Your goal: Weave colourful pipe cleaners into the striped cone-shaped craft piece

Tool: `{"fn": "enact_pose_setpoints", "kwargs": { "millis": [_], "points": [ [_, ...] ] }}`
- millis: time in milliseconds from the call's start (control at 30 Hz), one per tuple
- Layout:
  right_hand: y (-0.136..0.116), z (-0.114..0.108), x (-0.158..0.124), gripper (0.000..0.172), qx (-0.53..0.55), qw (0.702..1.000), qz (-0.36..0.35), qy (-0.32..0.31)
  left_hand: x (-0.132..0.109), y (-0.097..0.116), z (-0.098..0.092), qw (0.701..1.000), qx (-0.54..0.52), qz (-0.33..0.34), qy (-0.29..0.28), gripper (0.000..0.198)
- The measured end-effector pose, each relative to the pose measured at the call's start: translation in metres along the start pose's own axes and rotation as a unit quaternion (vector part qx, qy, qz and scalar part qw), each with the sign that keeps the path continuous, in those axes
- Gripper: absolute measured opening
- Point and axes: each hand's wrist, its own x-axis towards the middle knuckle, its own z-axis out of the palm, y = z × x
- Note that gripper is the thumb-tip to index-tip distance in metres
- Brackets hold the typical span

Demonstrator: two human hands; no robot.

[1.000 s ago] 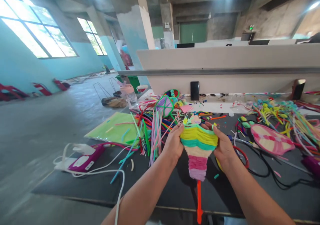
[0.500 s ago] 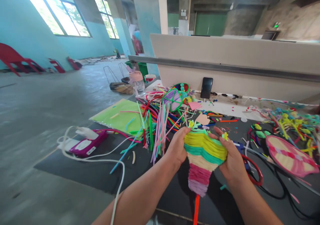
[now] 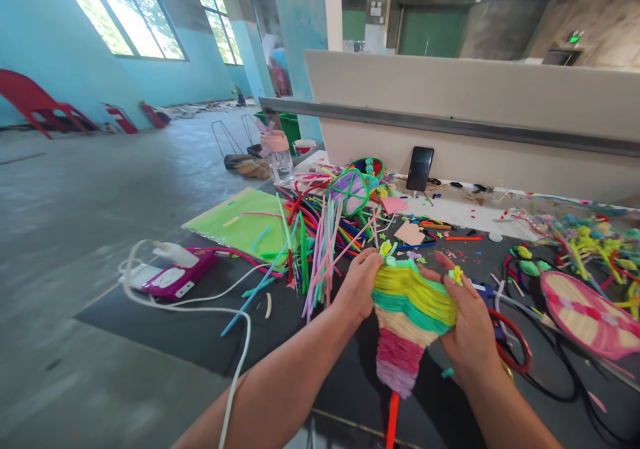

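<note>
Between my two hands is a fan-shaped craft [image 3: 413, 309] wound from pipe cleaners, striped yellow, teal, cream, magenta and lilac, with an orange-red stick [image 3: 393, 417] pointing down toward me. My left hand [image 3: 361, 284] pinches its upper left edge, near a small yellow flower [image 3: 385, 249]. On the other side, my right hand [image 3: 469, 326] grips the right edge, thumb in front and fingers partly behind, beside another yellow flower [image 3: 456, 274]. Loose pipe cleaners [image 3: 325, 249] in many colours lie just beyond my left hand.
A purple power strip [image 3: 183, 276] with a white cable [image 3: 240, 362] lies at left. A water bottle [image 3: 278, 156] and a leaning phone [image 3: 419, 169] stand farther back. At right are a pink oval craft [image 3: 590, 312], red-handled pliers [image 3: 520, 356] and black cables. A white partition [image 3: 450, 89] closes the back.
The view has shifted slightly, so the surroundings sit a little farther right. Both hands keep their hold on the striped craft, which has barely moved.
</note>
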Motion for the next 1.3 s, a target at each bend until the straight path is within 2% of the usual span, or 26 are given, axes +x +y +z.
{"fn": "enact_pose_setpoints", "kwargs": {
  "millis": [467,800,933,1300],
  "points": [
    [0.0005,-0.0009,-0.0004,0.057,-0.001,1.0,0.004,0.002,-0.0021,0.0027,0.0016,0.997,-0.046,0.056,0.016,0.007],
    [0.0013,-0.0015,0.0003,0.056,0.002,1.0,-0.003,-0.006,0.0014,-0.0001,-0.0016,0.998,-0.061,0.006,0.004,0.013],
    [-0.0001,0.0003,-0.001,0.057,0.002,1.0,-0.003,0.01,0.0008,0.0001,0.0,0.997,-0.072,-0.008,0.001,0.015],
    [-0.0003,0.0024,-0.0022,0.055,0.011,1.0,0.003,0.02,-0.0017,0.0031,0.0027,0.999,-0.051,-0.001,-0.014,0.011]
  ]
}}
